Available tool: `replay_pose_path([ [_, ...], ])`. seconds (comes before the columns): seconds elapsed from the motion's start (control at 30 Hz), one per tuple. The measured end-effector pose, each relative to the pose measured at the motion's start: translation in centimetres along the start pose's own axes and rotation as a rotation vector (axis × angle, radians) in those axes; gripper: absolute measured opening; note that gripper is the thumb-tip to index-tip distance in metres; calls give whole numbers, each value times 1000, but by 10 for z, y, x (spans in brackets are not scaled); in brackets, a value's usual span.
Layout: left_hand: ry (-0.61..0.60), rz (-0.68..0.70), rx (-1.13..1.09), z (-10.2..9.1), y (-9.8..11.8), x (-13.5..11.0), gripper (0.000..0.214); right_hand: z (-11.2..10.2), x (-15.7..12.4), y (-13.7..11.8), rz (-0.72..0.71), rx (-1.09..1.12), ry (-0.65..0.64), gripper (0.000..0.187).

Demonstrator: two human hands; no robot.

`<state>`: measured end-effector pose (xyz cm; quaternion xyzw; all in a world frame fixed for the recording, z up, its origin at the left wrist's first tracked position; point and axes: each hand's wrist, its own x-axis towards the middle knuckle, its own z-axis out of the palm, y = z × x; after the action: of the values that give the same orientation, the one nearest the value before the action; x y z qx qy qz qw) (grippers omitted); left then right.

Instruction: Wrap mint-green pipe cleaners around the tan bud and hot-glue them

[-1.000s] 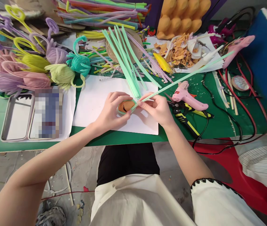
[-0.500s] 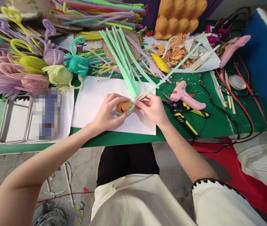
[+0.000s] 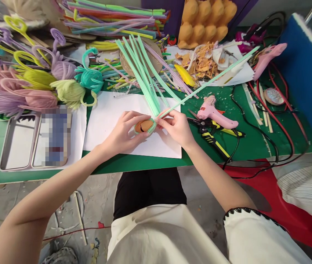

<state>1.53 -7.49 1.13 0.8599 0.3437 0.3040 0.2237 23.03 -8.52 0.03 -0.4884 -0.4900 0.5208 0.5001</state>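
Over the white paper (image 3: 103, 117), my left hand (image 3: 127, 132) is closed round a small orange-brown oval piece (image 3: 144, 126) with pale green fuzzy edging. Its inner side shows a dark slit. My right hand (image 3: 175, 126) pinches one mint-green pipe cleaner (image 3: 208, 86) close to the piece's right end; its free length slants up to the right. A bundle of mint-green pipe cleaners (image 3: 142, 77) fans out from the same end, pointing away from me. How they are fixed there is hidden by my fingertips.
Pink glue gun (image 3: 218, 113) and yellow-black pliers (image 3: 211, 141) lie to the right, among cables. Finished pipe-cleaner figures (image 3: 40, 80) crowd the left, behind an open tin (image 3: 18, 143). At the back are an egg carton (image 3: 205, 24), torn orange scraps (image 3: 200, 60) and loose pipe cleaners (image 3: 114, 18).
The free end of the single pipe cleaner has swung lower and farther right. Both hands keep their hold in nearly the same place; the view has shifted slightly.
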Motion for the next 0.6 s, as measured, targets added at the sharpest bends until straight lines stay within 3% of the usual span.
replay_pose_path([
  [0.23, -127, 3, 27, -13, -1, 2, 68, 1, -2, -5, 17, 13, 21, 47],
  [0.6, -67, -60, 51, -3, 8, 4, 57, 0, -1, -1, 15, 6, 11, 47],
])
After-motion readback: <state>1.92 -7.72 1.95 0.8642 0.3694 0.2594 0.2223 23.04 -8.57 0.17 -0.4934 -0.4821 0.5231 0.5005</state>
